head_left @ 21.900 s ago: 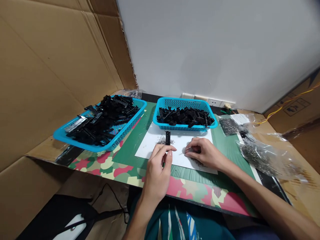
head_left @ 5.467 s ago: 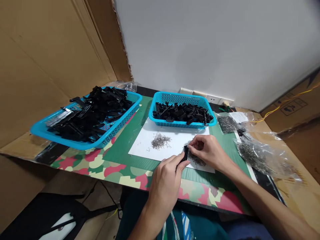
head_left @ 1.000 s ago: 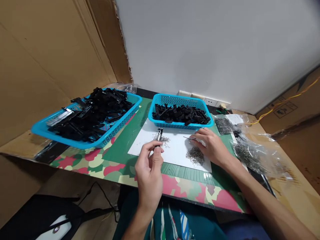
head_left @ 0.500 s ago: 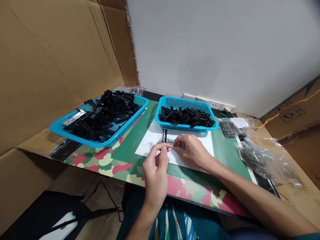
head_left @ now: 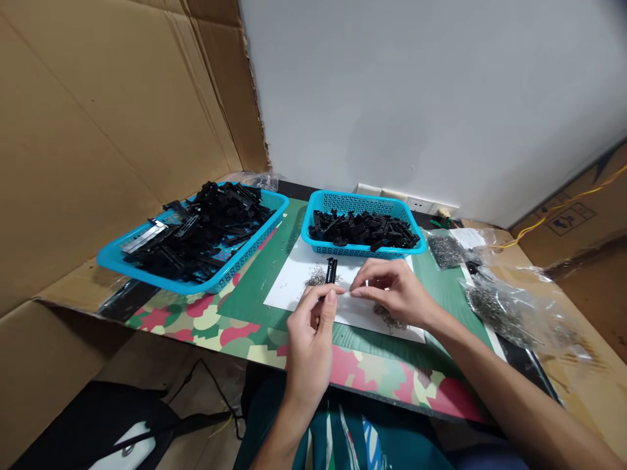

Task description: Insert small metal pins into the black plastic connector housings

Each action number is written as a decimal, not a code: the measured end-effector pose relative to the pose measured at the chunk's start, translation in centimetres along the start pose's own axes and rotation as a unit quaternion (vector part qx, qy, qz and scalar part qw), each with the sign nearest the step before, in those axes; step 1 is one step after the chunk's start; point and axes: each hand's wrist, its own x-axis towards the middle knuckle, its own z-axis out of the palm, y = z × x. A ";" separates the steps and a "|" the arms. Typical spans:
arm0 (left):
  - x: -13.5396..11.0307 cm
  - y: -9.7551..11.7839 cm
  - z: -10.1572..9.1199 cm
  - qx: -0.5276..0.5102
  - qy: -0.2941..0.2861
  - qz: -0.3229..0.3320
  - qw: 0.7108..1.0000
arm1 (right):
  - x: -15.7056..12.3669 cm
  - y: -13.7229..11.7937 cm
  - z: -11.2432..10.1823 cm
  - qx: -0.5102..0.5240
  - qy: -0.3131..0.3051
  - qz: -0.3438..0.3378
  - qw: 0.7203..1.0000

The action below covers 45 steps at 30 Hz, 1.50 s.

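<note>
My left hand (head_left: 311, 333) is closed round a small black plastic part (head_left: 331, 270), held upright over the white paper sheet (head_left: 294, 287). My right hand (head_left: 392, 292) pinches something thin and small that I cannot make out, its fingertips right beside the black part. Two small heaps of metal springs lie on the sheet: one (head_left: 316, 277) behind the black part, one (head_left: 389, 318) partly hidden under my right hand.
A blue basket (head_left: 360, 247) of black parts stands behind the sheet; a larger blue basket (head_left: 196, 284) of black parts sits at the left. Plastic bags of metal springs (head_left: 509, 310) lie at the right. Cardboard walls stand left; a camouflage mat (head_left: 206, 323) covers the table.
My right hand has drawn slightly back to the right of the black part, fingertips still pinched. My left hand holds the part a little higher and further right.
</note>
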 end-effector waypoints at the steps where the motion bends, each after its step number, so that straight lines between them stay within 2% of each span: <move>1: 0.1 0.0 0.0 -0.002 -0.016 0.003 1.000 | -0.3 -0.2 -0.2 0.029 0.007 -0.015 0.999; 5: 0.2 0.2 -0.4 -0.047 -0.127 -0.001 0.991 | -1.2 -0.9 -0.2 0.088 0.049 -0.057 0.993; 7: 0.2 0.3 -0.6 -0.065 -0.183 -0.018 0.981 | -1.4 -1.0 -0.1 0.089 0.045 -0.063 0.993; 11: 0.2 0.3 -1.0 -0.067 -0.222 -0.042 0.972 | -1.4 -0.9 0.0 0.085 0.019 -0.073 0.993; 14: 0.2 0.2 -1.1 -0.079 -0.219 -0.045 0.972 | -1.4 -0.8 -0.1 0.091 0.011 -0.076 0.993; 18: 0.2 0.3 -1.0 -0.079 -0.205 -0.026 0.975 | -1.4 -0.9 0.0 0.105 0.010 -0.041 0.994; 23: 0.3 0.5 -0.9 -0.054 -0.155 0.007 0.986 | -1.5 -1.1 0.5 0.120 0.010 0.007 0.993; 29: 0.4 0.5 -0.6 -0.021 -0.122 0.020 0.992 | -1.5 -1.4 0.7 0.088 0.018 0.018 0.996; 33: 0.1 0.2 -0.6 0.008 -0.098 0.020 0.995 | -1.7 -1.9 0.7 0.034 0.073 -0.038 0.996; 35: -0.1 0.1 -0.5 0.010 -0.091 0.020 0.996 | -1.9 -2.1 0.7 -0.044 0.107 -0.090 0.989; 37: -0.2 -0.1 -0.4 -0.006 -0.077 0.024 0.997 | -2.2 -2.1 0.7 -0.140 0.121 -0.150 0.971; 40: -0.3 -0.1 -0.1 -0.056 -0.068 0.027 0.996 | -2.5 -1.9 0.8 -0.249 0.099 -0.218 0.938; 45: -0.1 -0.1 0.0 -0.060 -0.064 0.030 0.996 | -2.8 -1.3 1.0 -0.308 0.066 -0.253 0.915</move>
